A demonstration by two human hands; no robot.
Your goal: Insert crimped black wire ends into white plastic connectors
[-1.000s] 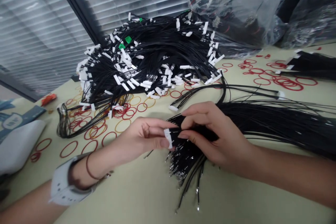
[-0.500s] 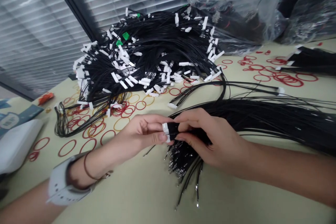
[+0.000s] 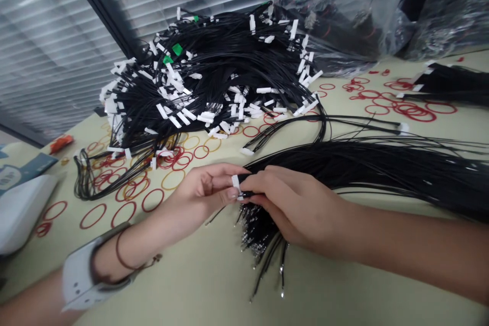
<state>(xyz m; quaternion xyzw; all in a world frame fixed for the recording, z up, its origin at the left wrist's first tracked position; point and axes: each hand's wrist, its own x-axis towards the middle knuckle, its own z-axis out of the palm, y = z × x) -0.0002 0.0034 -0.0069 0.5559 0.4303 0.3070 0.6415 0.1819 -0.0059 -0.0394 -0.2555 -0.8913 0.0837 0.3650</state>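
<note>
Between the thumb and fingers of my left hand [image 3: 204, 191] is a small white connector housing [image 3: 236, 182]. Black wires run from the housing toward my right hand [image 3: 292, 198], whose fingers are closed around a wire right beside it; the fingertips partly hide where wire and housing meet. Under and behind my right hand lies a thick bundle of loose black wires [image 3: 382, 163]. Their bare metal terminals [image 3: 255, 239] fan out below the hands, a few hanging apart toward the front.
Behind is a large heap of black cables [image 3: 229, 61] with white connectors. Red and yellow rubber bands [image 3: 124, 214] lie scattered on the table. Clear plastic bags [image 3: 344, 10] stand at the back right, more cables [image 3: 454, 84] at right. A white object [image 3: 28, 214] sits at the left edge.
My right hand's fingers have moved left, up against the housing, covering more of the wires. The housing has turned slightly in my left hand. The whole view has shifted a little.
</note>
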